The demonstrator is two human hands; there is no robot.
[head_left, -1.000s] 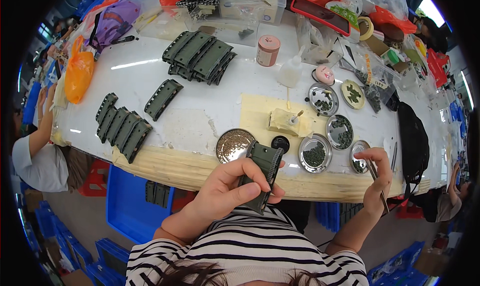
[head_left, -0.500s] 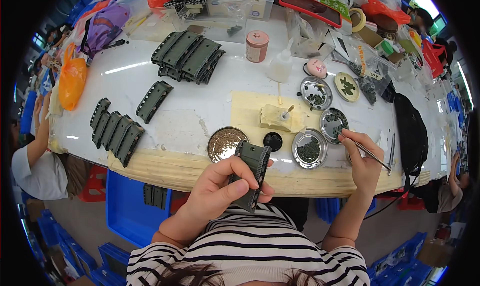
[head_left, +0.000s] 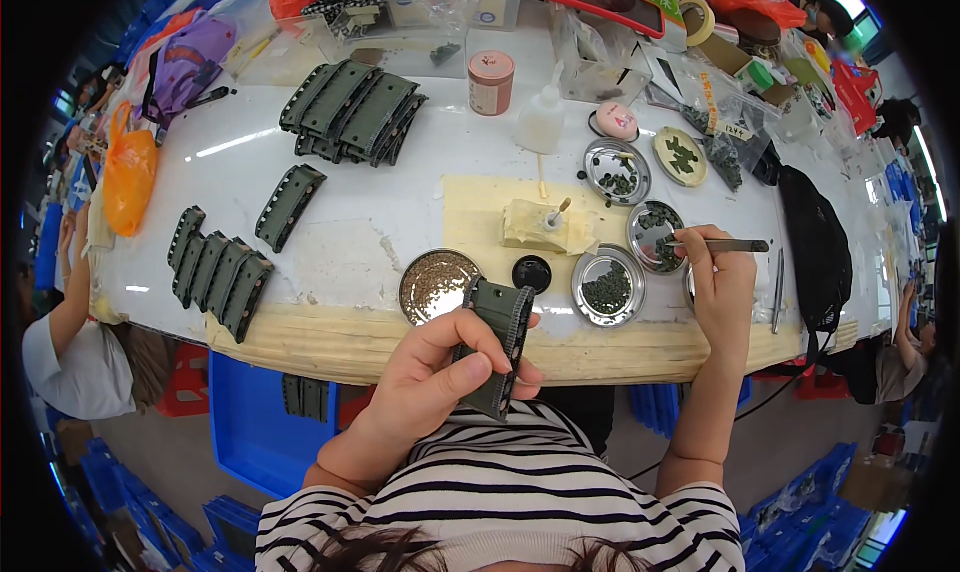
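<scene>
My left hand is closed around a dark green ridged plastic part, held tilted in front of my chest at the table's near edge. Between the fingertips of my right hand are metal tweezers, lying nearly level with their tip over a round metal dish of small green pieces. Whether the tip grips a piece is too small to tell. Nearer stands another metal dish filled with small dark green bits. Left of it are a small black round cap and a dish of brown grains.
A stack of similar green parts stands at the back left, with a single one and a row nearer. A taped block, a squeeze bottle and a pink tin occupy the middle. A black bag lies right.
My right hand has shifted slightly right, and the tweezers have turned from slanting down to the right to nearly level. My left hand keeps its hold on the green part. The view has shifted slightly.
</scene>
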